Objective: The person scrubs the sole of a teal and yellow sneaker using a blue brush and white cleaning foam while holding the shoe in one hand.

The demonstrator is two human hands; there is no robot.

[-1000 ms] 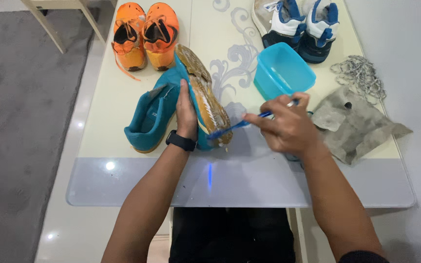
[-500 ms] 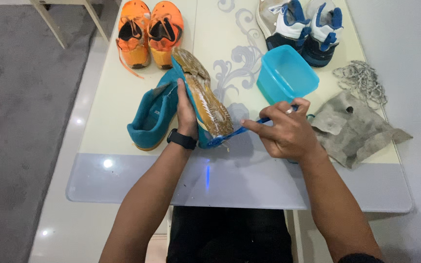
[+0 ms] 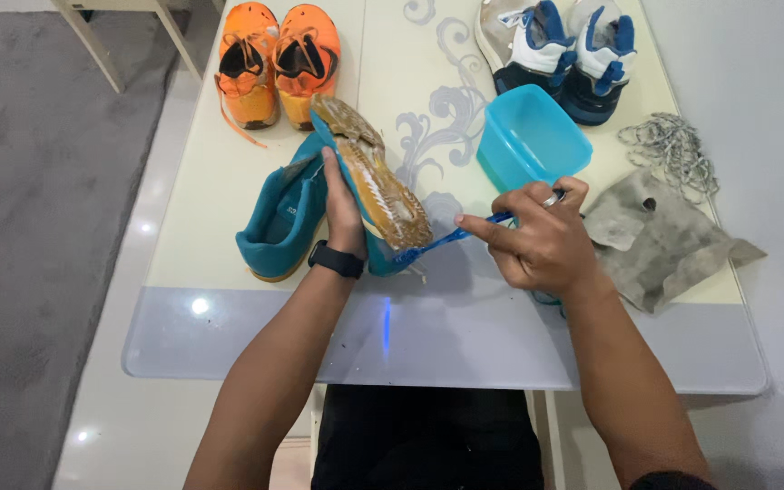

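Change: teal shoe (image 3: 356, 186) tipped slightly further up-frame; right hand (image 3: 537, 240) barely shifted.
Left hand (image 3: 342, 213): clasps shoe, frame centre, sole exposed.
Right hand: pinches blue brush (image 3: 437, 240), bristles at sole's lower end.

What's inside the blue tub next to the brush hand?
The blue tub shows only its bare blue walls and floor; any clear liquid inside cannot be made out. The right hand covers its near corner.

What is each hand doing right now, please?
Left hand: closed on the teal shoe, tipped sole-up.
Right hand: closed on the blue toothbrush, its head at the sole.
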